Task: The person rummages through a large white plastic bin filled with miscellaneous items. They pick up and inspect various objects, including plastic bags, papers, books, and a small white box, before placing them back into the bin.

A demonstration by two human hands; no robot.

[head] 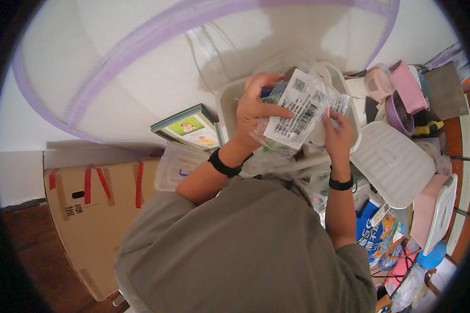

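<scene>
My left hand [254,109] grips a clear plastic packet [261,135] with a white label [295,111] on its face. The label bears printed writing, a barcode and square codes. On the right, my right hand [340,133] pinches the packet's edge near the label's corner. Both hands are over a whitish plastic storage bin [229,98]. Clear plastic wrapping and other items lie inside the bin, largely hidden by my hands and the packet. What the packet contains cannot be made out.
A framed picture [188,129] leans left of the bin, above a translucent lid [168,164]. A large cardboard box [98,219] lies further left. On the right are a white lid [395,164], a pink bin [431,211], a purple basin [397,113] and a blue bag [370,231].
</scene>
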